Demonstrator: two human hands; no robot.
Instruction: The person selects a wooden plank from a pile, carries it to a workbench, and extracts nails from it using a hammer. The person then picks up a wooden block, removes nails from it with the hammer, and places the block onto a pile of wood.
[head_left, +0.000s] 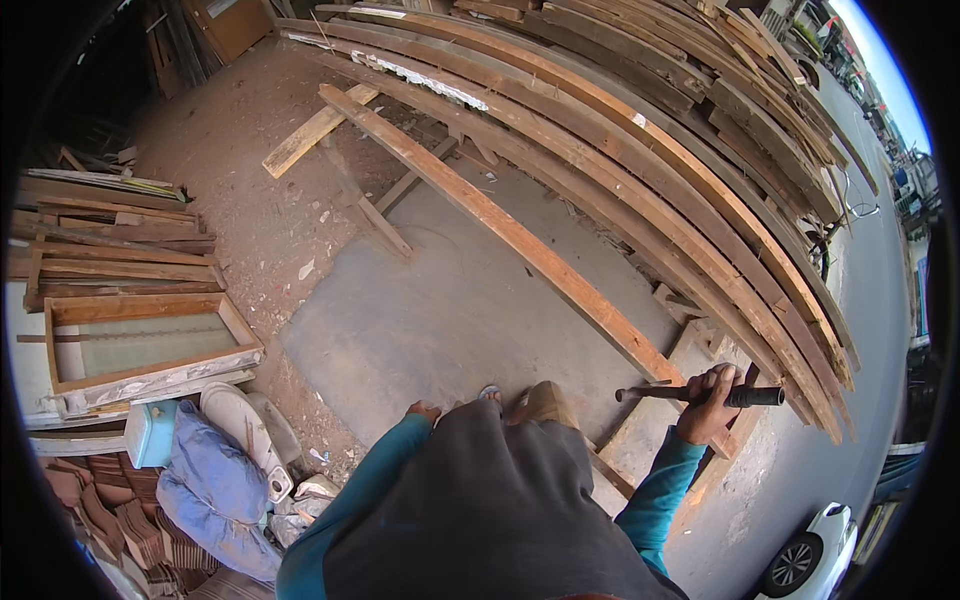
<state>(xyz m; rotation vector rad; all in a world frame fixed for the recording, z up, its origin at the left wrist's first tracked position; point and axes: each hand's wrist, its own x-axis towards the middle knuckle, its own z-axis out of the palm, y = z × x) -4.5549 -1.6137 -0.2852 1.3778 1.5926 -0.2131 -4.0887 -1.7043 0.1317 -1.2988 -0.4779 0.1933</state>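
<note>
Head view looks down on a yard floor, and your landmark is the one long plank (500, 228) propped at a slant across the grey concrete patch (440, 320). Beyond that plank, on its far side, a great stack of weathered boards (700, 170) curves along the road edge; they are too many and too overlapped for you to count. Left of the plank, well apart from it, a second, smaller pile of boards (110, 240) lies flat, with one open wooden frame (145, 340) resting at its near edge. Near that frame you have one blue bundle of cloth (215, 490) and one pale blue box (152, 432). One short loose plank (312, 132) lies on the dirt by the long plank's far end. One white car (815, 555) shows partly at the lower right, well apart from the plank.

Your right hand (708, 405) is raised at the long plank's near end, arm bent at the elbow in a teal sleeve, and its grip is wrapped tight around the one dark metal bar (700, 395), which lies level, its tip pointing left just over the plank's end. Your left hand (424, 410) hangs low, left of the plank's near end, mostly hidden behind your body; you cannot tell whether its grip is spread or curled.
</note>
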